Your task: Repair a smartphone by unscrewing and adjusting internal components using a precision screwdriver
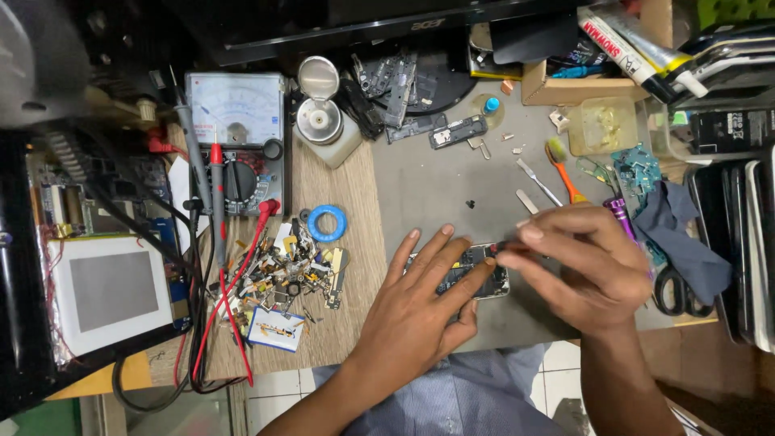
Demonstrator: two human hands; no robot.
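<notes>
An opened phone (478, 260) with bare circuitry lies on the grey mat (428, 186) near the front edge. My left hand (420, 311) rests flat on it, fingers spread and pressing it down. My right hand (581, 266) pinches a thin dark tool (507, 245) whose tip meets the phone's upper right part. Most of the phone is hidden under my left fingers.
A heap of small phone parts (282, 278) and a blue ring (327, 223) lie to the left. Behind them are an analog multimeter (238, 137) with red leads, a metal-lidded bottle (323, 121), an orange brush (563, 168), scissors (674, 291), and stacked phones (739, 242) on the right.
</notes>
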